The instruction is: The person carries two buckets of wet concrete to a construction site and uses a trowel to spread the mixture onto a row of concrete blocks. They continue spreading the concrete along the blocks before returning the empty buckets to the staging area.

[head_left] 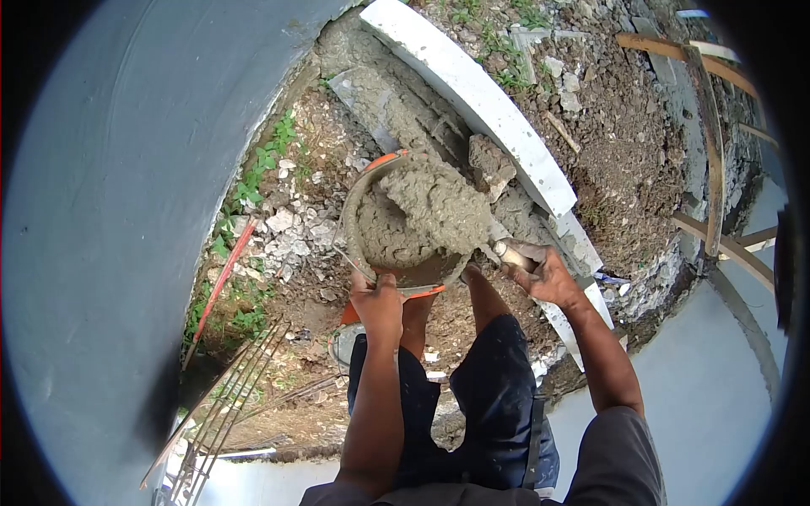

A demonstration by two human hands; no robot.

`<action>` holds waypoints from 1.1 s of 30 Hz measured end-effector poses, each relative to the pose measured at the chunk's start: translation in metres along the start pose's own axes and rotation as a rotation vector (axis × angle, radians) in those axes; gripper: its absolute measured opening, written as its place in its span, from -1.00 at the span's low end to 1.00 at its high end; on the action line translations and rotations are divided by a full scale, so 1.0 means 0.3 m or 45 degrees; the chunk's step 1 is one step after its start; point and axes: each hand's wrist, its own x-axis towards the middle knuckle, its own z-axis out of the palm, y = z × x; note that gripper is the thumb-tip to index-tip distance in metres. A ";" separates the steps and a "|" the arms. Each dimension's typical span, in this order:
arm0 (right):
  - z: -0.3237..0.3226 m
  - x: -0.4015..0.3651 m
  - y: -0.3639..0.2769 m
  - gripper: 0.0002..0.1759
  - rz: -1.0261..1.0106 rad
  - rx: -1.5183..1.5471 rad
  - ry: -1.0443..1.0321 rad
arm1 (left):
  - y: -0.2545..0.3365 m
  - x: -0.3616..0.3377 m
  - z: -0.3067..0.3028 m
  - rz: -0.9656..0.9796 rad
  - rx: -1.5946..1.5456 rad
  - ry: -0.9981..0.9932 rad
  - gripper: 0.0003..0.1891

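My left hand (380, 302) grips the near rim of an orange bucket (428, 291), its fingers closed over the edge. Grey wet mortar (384, 232) coats the inside of the bucket. My right hand (547, 274) is wrapped round the light handle of a trowel (511, 253). A thick heap of mortar (439, 207) covers the trowel's blade, which is over the bucket's right side. Beyond the bucket, wet mortar (396, 110) lies in a trench beside a white board (481, 93).
A grey wall (118, 185) rises on the left. Steel rods (224, 413) and a red stick (221, 287) lie near its foot. White rubble (291, 236) covers the ground left of the bucket. Wooden poles (713, 152) stand at the far right.
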 end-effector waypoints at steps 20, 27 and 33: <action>-0.128 0.114 -0.128 -0.36 -0.669 -1.946 0.267 | -0.106 -0.005 0.017 0.150 0.182 -0.004 -0.49; -0.011 0.309 -0.087 -0.60 0.025 -1.643 -0.727 | -0.078 -0.013 0.045 0.567 0.260 0.016 -0.55; 0.075 0.279 0.270 -0.51 -0.065 -0.166 -0.596 | -0.076 -0.006 0.033 0.516 0.198 0.008 -0.50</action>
